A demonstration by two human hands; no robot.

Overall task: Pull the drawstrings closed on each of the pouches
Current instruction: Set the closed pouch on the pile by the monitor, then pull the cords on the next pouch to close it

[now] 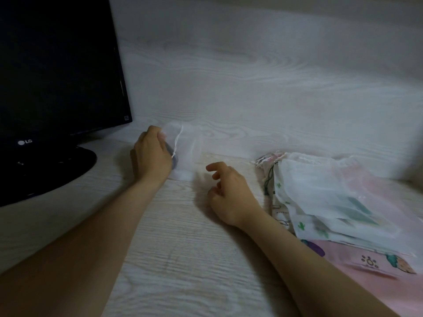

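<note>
Our left hand [151, 154] grips the sheer pouch [187, 154] just right of the monitor [57, 76]; our right hand [229, 193], loosely curled and empty, lies just beyond, farther from the monitor.

Cloth blurring, edges cropping

Left of centre, the left hand [151, 154] is gripping a sheer pouch [187, 145] whose outline is melting into the pale wall [251, 65] behind. The hand's fingertips are disappearing behind the cloth, and a dark thing [175, 160] inside is showing only as a smudge. The monitor [57, 65] is running off the top and left edges. At the right, the pile of pouches [332, 193] is being cut by the frame edge, its drawstring ends [263, 161] too fine to separate.
</note>
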